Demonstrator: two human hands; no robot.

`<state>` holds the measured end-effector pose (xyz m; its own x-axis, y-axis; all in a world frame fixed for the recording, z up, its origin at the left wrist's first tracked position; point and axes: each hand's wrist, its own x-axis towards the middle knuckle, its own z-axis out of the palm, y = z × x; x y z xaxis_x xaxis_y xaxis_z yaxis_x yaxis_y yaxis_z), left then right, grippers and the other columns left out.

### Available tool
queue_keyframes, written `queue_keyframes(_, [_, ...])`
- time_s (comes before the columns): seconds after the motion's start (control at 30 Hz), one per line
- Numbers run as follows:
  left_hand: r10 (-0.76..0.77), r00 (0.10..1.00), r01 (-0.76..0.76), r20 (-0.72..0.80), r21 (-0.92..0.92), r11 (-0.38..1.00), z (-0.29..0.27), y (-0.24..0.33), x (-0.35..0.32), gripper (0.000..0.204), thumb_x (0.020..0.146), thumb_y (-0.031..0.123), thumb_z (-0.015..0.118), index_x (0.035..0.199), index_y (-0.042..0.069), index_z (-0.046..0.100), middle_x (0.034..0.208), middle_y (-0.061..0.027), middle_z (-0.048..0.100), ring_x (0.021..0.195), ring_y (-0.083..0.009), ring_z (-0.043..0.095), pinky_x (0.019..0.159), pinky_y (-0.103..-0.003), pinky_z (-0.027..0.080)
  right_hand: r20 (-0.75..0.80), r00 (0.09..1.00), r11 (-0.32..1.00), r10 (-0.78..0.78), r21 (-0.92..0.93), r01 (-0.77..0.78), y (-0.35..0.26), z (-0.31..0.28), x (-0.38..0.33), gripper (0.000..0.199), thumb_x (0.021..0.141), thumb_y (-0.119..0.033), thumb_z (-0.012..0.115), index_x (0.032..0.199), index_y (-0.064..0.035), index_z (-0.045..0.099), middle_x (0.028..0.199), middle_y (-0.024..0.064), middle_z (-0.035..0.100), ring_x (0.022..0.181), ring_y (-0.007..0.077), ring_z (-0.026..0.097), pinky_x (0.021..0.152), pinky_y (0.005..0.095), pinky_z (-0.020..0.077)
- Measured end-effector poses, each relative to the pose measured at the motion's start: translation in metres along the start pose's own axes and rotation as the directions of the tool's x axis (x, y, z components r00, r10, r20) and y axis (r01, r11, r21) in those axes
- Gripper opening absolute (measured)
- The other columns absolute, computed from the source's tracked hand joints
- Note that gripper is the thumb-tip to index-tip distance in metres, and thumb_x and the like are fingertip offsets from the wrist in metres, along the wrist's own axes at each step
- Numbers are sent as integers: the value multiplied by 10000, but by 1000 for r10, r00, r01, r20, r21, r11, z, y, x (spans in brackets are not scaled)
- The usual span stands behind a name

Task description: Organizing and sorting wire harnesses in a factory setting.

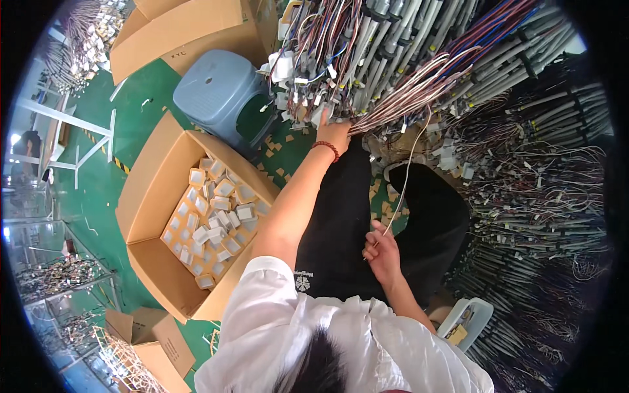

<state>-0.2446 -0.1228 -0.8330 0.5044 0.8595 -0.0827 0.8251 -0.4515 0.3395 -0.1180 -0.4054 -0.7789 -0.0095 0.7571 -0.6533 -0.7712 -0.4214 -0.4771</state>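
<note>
My left hand [335, 135] reaches forward to the hanging mass of cables, its fingers closed round the lower end of a bundle of thin red, white and brown wires [419, 88]. White connectors [282, 67] crowd the cable ends beside it. Nearer my body, above my lap, my right hand [382, 252] is closed in a pinch on a single thin pale wire [407, 175]. That wire runs up from my fingers to the bundle. Thick grey cables [386, 56] hang behind and to the right of my left hand.
An open cardboard box [154, 216] with many small white-and-tan pieces stands at my left. Beyond it are a blue plastic stool [213, 92] and another carton [190, 39]. More cable bundles [537, 196] fill the right side. A pale plastic bin [475, 321] sits by my right elbow.
</note>
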Motion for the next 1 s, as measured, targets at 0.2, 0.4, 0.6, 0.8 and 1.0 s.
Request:
queue_keyframes(0.2, [20,992,-38,-127,-142,989,10,-8,-8,448,780,195,639,1204,119,511,1041,-97,635,1041,-240,578,1111,-477,39,20,994,992,-110,64,109,-12,1,4,192,911,-93,479,1098,-66,517,810,50,518,684,149,473,635,299,400])
queue_keyframes(0.4, [-254,779,-90,-574,-503,860,-13,-48,-110,195,802,37,572,983,99,607,974,-47,651,985,-263,576,856,-330,458,139,990,994,-15,106,0,-9,-6,2,195,933,-126,465,1117,-103,524,793,58,524,666,152,474,632,313,405])
queue_keyframes(0.6, [-898,362,622,-248,-654,431,37,-172,-303,525,804,347,622,1180,-2,514,1167,-178,551,1117,-327,515,974,-371,385,110,994,999,-9,-38,13,-9,5,0,174,929,-139,489,1076,-60,540,739,25,468,674,157,467,703,341,425])
queue_keyframes(0.8, [-594,760,628,262,-533,568,87,-128,-291,878,862,628,397,1432,21,118,1327,-292,407,1227,-378,426,1021,-369,324,58,990,981,125,-154,-115,-4,15,11,173,957,-197,466,1056,-79,546,655,-8,433,494,76,331,480,243,283])
queue_keyframes(1.0, [-237,847,521,475,-655,547,32,-76,-279,720,949,398,397,1436,25,21,1422,-232,302,1302,-308,339,1050,-356,302,44,997,967,56,-250,-44,0,16,17,168,948,-153,465,1077,-76,540,673,-8,431,501,69,325,461,226,260])
